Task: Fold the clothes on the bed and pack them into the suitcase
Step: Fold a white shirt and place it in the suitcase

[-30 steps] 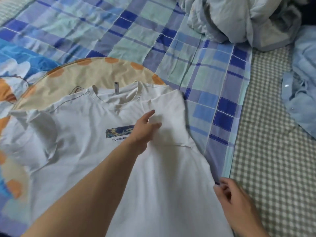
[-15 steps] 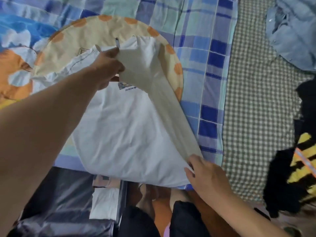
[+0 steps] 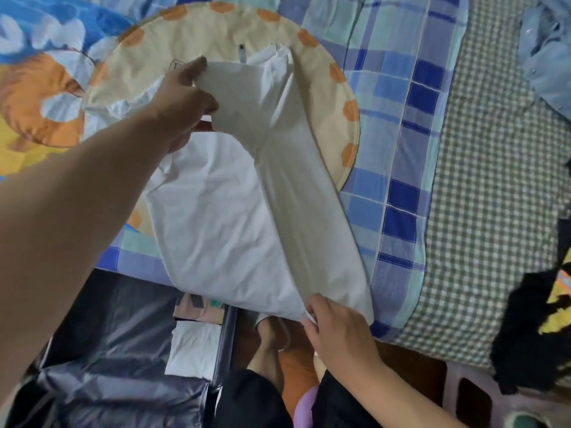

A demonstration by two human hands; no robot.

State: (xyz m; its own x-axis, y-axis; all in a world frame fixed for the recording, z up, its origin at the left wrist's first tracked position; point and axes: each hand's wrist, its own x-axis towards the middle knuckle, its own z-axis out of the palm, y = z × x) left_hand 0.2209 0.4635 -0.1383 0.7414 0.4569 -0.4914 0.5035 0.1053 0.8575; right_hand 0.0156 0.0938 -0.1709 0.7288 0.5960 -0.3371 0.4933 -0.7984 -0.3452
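A white T-shirt lies front-up on the bed, collar away from me, hem hanging over the near edge. My left hand grips the shirt's right sleeve and shoulder part, lifted and folded over toward the middle. My right hand pinches the hem corner at the bed's edge, so the right side of the shirt stands up as a long folded flap. The open dark suitcase lies on the floor at lower left, with a folded white garment inside.
A round cream cushion with orange dots lies under the shirt on a blue plaid blanket. A light blue shirt and a black-and-yellow garment lie on the checked sheet at right. My legs stand by the bed.
My left hand has lifted the right sleeve side and carried it left over the chest print, while my right hand took the hem corner. The view has tilted down to show the suitcase.
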